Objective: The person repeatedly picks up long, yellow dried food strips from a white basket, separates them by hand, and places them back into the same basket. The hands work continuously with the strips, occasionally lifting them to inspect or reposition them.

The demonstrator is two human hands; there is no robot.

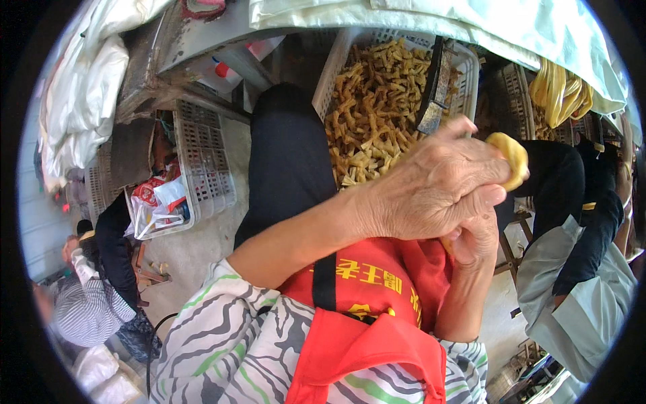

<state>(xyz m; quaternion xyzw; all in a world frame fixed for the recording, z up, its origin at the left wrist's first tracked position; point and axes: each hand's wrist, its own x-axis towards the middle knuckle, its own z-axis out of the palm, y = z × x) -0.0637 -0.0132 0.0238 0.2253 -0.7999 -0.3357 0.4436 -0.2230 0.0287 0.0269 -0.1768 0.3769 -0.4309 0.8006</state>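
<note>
My left hand point(434, 182) is stretched across in front of me, its fingers closed on a soft yellow strip point(512, 159) that loops around the fingertips. Pressed up against it from below is my right hand point(474, 237), with its fingers curled; a bit of yellow shows at its edge. How the strip runs between the two hands is hidden. Below the hands stands a white plastic crate point(323, 93) heaped with small knotted yellow-brown pieces point(373, 111), which look like tofu-skin knots. A dark, blade-like metal bar point(436, 86) rises along the crate's right side.
White sheeting point(429, 15) covers a work surface ahead. Yellow strips point(560, 93) hang over its edge at the right. Left of my knee point(287, 136), a plastic basket point(202, 166) holds bags. One person point(91, 303) sits at far left; another person's legs point(555, 187) are close at right.
</note>
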